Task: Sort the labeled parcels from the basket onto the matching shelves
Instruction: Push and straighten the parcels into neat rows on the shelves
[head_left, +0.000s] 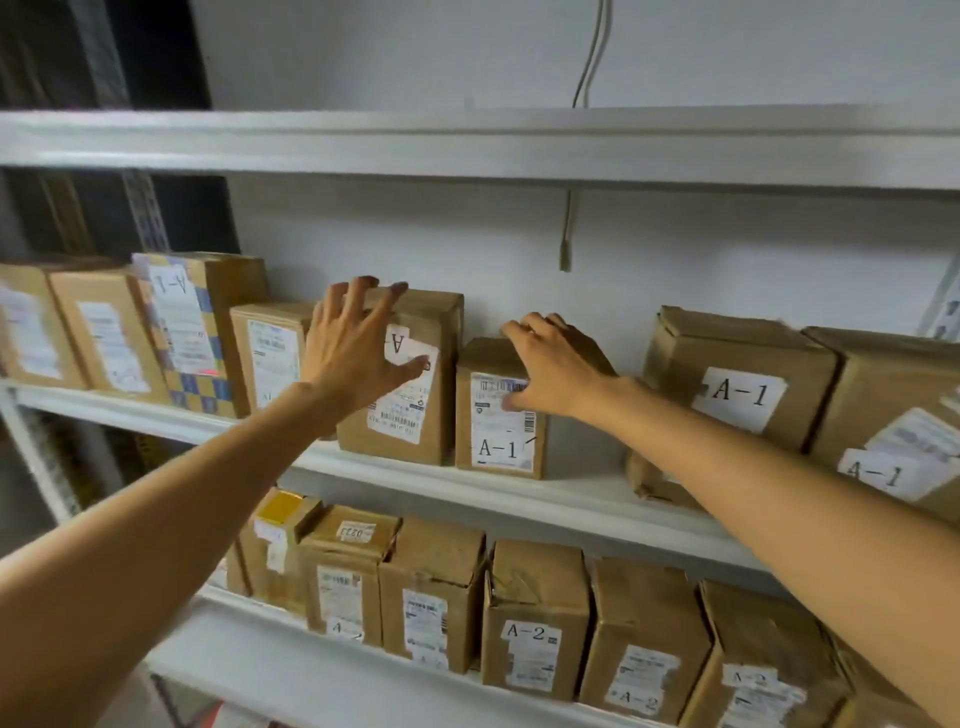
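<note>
Two hands, two parcels at the middle shelf front edge: left hand spread wide against the taller parcel — right hand gripping the small A-1 parcel.

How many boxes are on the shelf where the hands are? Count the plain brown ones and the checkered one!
Plain brown cardboard boxes: 7
Blue-and-yellow checkered box: 1
Total: 8 boxes showing on the middle shelf
</note>
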